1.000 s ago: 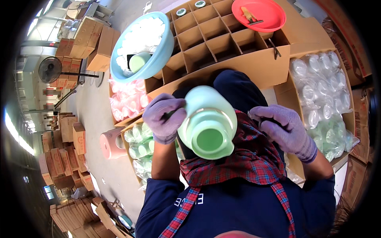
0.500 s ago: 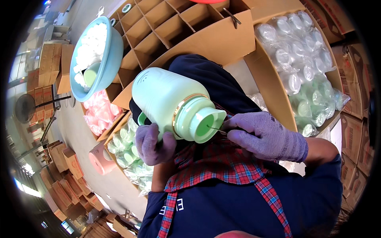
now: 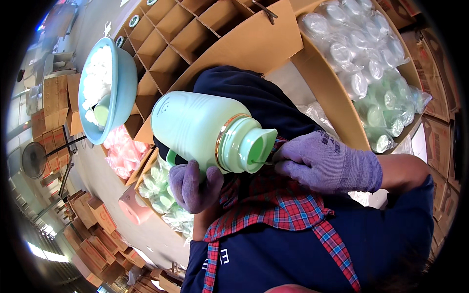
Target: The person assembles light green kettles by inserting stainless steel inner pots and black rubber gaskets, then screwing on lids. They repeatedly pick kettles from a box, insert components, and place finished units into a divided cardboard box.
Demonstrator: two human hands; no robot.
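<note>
A mint-green vacuum jug [image 3: 195, 124] lies tilted across my lap, its mouth turned to the right. A gold ring runs round its neck. My left hand [image 3: 195, 188], in a purple knit glove, is curled against the jug's underside beside the green handle [image 3: 171, 157]; part of its grip is hidden. My right hand [image 3: 325, 163], gloved alike, pinches a thin metal rod [image 3: 264, 162]. The rod's far end reaches into the open mouth of the jug. Its other end disappears among my right fingers.
A blue basin [image 3: 124, 83] of white pieces stands at the left by a divided carton [image 3: 161, 44]. Scissors-like dark tool [image 3: 266, 10] rests on the carton's edge. Bagged clear and green items fill a box [image 3: 337, 110] at the right. A pink container [image 3: 133, 206] stands lower left.
The view has shifted, and the jug sits slightly further left in it. The rod shows less length between my right fingers and the jug's mouth. Both hands keep their places at the jug.
</note>
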